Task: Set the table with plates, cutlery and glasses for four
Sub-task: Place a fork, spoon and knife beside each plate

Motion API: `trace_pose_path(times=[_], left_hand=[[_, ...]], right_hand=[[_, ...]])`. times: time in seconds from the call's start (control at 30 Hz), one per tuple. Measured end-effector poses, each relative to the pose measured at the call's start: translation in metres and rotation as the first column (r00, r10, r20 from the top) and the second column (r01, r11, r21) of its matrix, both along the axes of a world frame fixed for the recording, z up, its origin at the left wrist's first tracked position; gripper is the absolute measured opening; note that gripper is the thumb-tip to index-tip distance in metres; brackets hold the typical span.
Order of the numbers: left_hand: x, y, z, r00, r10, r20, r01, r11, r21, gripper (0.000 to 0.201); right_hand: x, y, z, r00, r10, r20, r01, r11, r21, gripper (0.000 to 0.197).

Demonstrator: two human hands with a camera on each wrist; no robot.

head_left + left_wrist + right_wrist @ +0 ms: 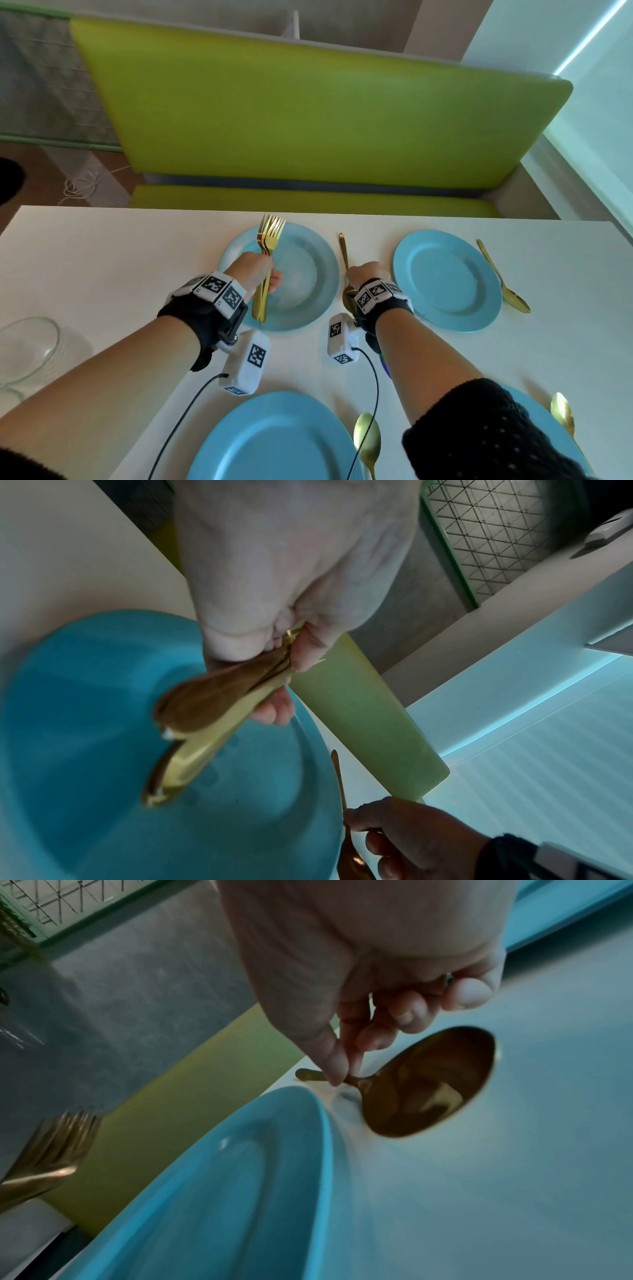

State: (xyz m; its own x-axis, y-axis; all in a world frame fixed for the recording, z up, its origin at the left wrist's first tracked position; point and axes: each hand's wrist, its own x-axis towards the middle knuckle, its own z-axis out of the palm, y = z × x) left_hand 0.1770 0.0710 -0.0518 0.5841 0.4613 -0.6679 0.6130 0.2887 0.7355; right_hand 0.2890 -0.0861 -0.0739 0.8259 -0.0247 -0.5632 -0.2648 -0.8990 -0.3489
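Observation:
Several blue plates lie on the white table (102, 260). My left hand (260, 270) grips a bundle of gold forks (269, 240) above the far left plate (308, 277), tines pointing away; their handles (192, 718) show in the left wrist view, gripped by that hand (284, 647). My right hand (366, 274) pinches the handle of a gold spoon (343, 250) lying on the table just right of that plate. In the right wrist view the right hand (346, 1066) has thumb and forefinger on the spoon (428, 1083) beside the plate's rim (308, 1123).
A second far plate (445, 281) has a gold spoon (503, 281) on its right. Two near plates (274, 442) each have a spoon (366, 438) at the right. A clear glass (27, 346) stands at the table's left. A green bench (308, 120) runs behind the table.

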Motion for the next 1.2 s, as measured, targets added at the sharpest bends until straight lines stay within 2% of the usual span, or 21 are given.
trace_pose_path(times=[0.27,0.33,0.37,0.47,0.73,0.87,1.03,1.13,1.2], left_hand=[[0.003,-0.003,-0.002,1.0,0.018,0.014,-0.018,1.0,-0.003,0.023],[0.003,-0.005,-0.002,1.0,0.009,0.02,-0.009,1.0,0.001,0.025],[0.003,-0.006,-0.002,1.0,0.005,0.024,-0.005,1.0,0.001,0.026],[0.004,-0.009,-0.002,0.999,-0.012,0.03,0.012,1.0,0.011,0.027],[0.003,-0.012,-0.004,0.999,-0.041,0.024,0.04,0.998,0.043,0.025],[0.004,-0.013,-0.002,0.999,-0.048,0.017,0.047,0.997,0.065,0.025],[0.006,-0.019,0.001,0.996,-0.086,0.034,0.084,0.995,0.06,0.022],[0.008,-0.025,0.005,0.992,-0.122,0.036,0.118,0.989,0.084,0.022],[0.008,-0.028,0.007,0.982,-0.185,0.048,0.18,0.98,0.09,0.022]], right_hand=[[0.0,0.002,0.0,1.0,0.022,-0.008,-0.022,0.999,0.025,0.022],[0.0,0.002,0.0,0.999,0.033,-0.03,-0.03,0.996,0.081,0.03],[0.0,0.002,0.002,0.998,0.036,-0.041,-0.032,0.995,0.099,0.03],[-0.001,0.002,0.001,0.999,0.041,-0.022,-0.041,0.999,0.014,0.012],[-0.003,-0.001,0.003,0.999,0.024,-0.04,-0.021,0.998,0.052,0.013],[-0.001,0.003,0.017,0.988,0.137,0.067,-0.14,0.99,0.036,0.017],[-0.009,0.014,0.032,0.906,0.307,0.29,-0.367,0.913,0.18,0.019],[-0.018,0.021,0.037,0.761,0.55,0.343,-0.617,0.778,0.122,0.023],[-0.024,0.022,0.039,0.658,0.673,0.339,-0.728,0.683,0.058,0.024]])
